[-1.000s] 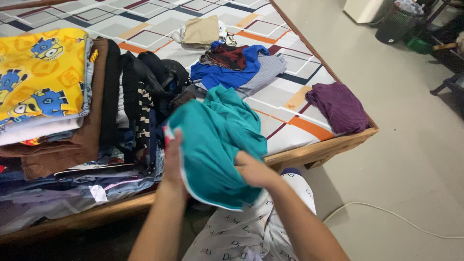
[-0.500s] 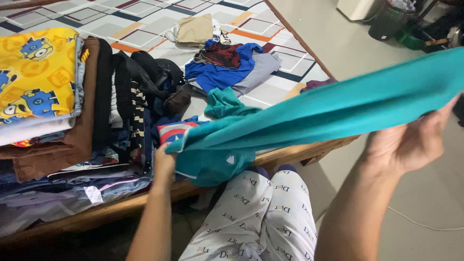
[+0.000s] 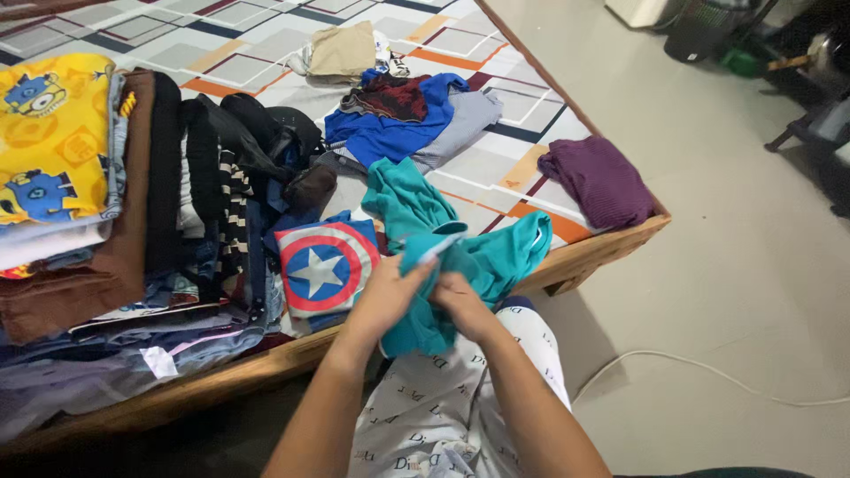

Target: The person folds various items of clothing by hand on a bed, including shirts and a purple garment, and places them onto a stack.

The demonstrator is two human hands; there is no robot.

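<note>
Head view, hands: left hand [image 3: 387,289] and right hand [image 3: 459,304] close together above the lap, both clenched on a bunched teal garment [image 3: 469,265]
Teal garment: gathered in the fists at the near edge of the bed, one end trailing up onto the patterned bedsheet [image 3: 266,44], touching the shield-print cloth [image 3: 325,265]
Doing the step well: best gripped at matching corners or seams, not mid-fabric; pulled taut enough to flatten wrinkles; trailing end kept off the neighbouring pile
Left of the hands: tall stack of folded clothes [image 3: 133,230], yellow cartoon-print cloth [image 3: 49,133] on top, dark and striped pieces beside it
Farther up the bed: blue shirt [image 3: 390,128] with a dark red piece lying on it, beige cloth [image 3: 341,49] beyond, purple garment [image 3: 598,181] near the corner
Surface: wooden bed frame [image 3: 584,257], geometric sheet in grey, orange and navy
Room: pale tiled floor [image 3: 708,265], white cable [image 3: 708,372] curving across it, dark basket and furniture legs at top right, details unclear
Lap: white printed trousers [image 3: 443,416]
</note>
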